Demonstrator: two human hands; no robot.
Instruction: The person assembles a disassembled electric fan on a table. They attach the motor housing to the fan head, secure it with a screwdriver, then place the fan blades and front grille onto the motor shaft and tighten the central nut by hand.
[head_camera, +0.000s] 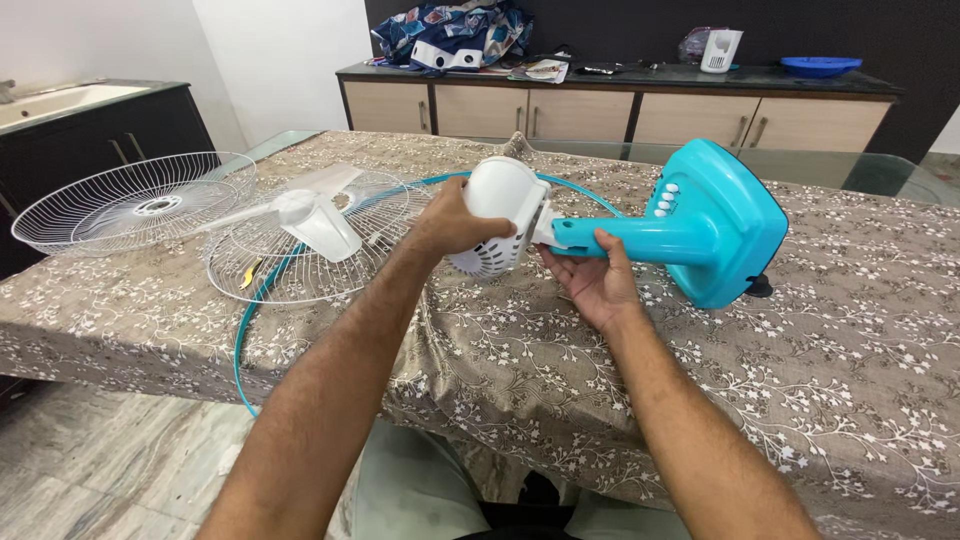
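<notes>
Here a long table (800, 330) fills most of the view, draped in a grey-brown cloth (520, 380) printed with pale leafy vines that hangs over the near edge toward a light tiled floor (110, 460). Near the centre, the left hand (455, 222) is curled around the white motor housing (500, 215) of a dismantled fan, fingers wrapped over its rounded back. Just at 3 o'clock from it, the right hand (597, 280) cups the turquoise stem (640, 240) from below, fingers closed up around it; the stem runs out to a turquoise base (725, 215) lying tipped on the cloth. At 9 o'clock from the hands lie a white wire grille (130, 200), a second grille (250, 270) carrying the clear fan blade (315, 215), and a turquoise rim ring (245, 320) that overhangs the table edge. At 12 o'clock, against a dark wall, stands a sideboard (600, 115) with beige drawers and clutter on top. A dark cabinet with a white basin (50, 105) sits at 10 o'clock.
</notes>
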